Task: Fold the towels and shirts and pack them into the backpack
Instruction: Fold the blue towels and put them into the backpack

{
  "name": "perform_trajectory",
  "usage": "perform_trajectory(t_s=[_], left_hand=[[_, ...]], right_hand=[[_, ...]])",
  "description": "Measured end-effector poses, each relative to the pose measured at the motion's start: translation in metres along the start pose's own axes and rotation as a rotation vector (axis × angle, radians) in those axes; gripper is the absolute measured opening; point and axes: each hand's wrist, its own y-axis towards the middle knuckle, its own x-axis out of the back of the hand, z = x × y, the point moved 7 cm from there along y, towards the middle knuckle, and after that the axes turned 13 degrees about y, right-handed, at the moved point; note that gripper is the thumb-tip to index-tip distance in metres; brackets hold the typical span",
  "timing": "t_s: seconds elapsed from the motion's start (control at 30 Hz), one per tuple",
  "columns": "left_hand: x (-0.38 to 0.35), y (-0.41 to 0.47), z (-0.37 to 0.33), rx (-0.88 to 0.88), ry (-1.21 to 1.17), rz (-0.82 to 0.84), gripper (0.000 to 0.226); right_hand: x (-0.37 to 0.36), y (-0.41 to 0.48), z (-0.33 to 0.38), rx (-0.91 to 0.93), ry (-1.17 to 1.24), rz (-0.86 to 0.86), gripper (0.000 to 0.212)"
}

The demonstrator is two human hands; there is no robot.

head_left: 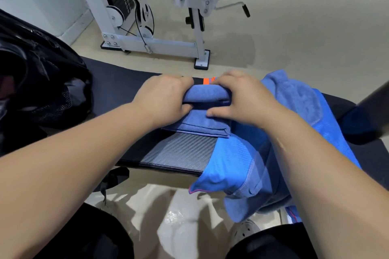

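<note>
- Two bare forearms are reaching out from the bottom of the view, over two knees in black.
- The left hand [166,99] and the right hand [242,101] are both curling round one folded blue towel [202,120]: fingers are wrapping over its rolled far end and the thumbs are pressing on the near side.
- That towel is lying on the middle of one black bench [181,151], its flat layered part resting toward the person.
- Just beside it on the right, one bright blue shirt [229,162] is hanging over the near edge of the bench under the right forearm.
- One loose, crumpled blue towel [294,99] is sitting behind the right hand, touching the shirt.
- One black backpack [42,82] is slumping on the left end of the bench, apart from the hands.
- One white gym machine [151,27] is standing on the pale floor beyond the bench.
</note>
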Motion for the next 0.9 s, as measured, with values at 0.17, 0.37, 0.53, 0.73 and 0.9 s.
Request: perform_trajectory(t_s=[0.17, 0.37, 0.53, 0.73, 0.9], left_hand=[[-0.001, -0.043, -0.001, -0.147, -0.053, -0.036, 0.084], [-0.036, -0.075, -0.001, -0.195, 0.121, 0.265, 0.112], [-0.050, -0.080, -0.009, -0.166, 0.081, 0.331, 0.112], [-0.013, -0.042, -0.001, -0.065, -0.148, 0.207, 0.089], [-0.020, -0.002, -0.014, 0.057, -0.466, 0.204, 0.058]], right_hand=[[0.009, -0.036, 0.021, 0.016, 0.148, 0.073, 0.075], [-0.019, -0.063, 0.025, -0.033, -0.009, 0.277, 0.085], [-0.048, -0.073, 0.008, -0.116, -0.189, 0.466, 0.106], [-0.058, -0.082, 0.007, -0.170, -0.255, 0.507, 0.113], [-0.052, -0.079, 0.005, -0.146, -0.015, 0.357, 0.087]])
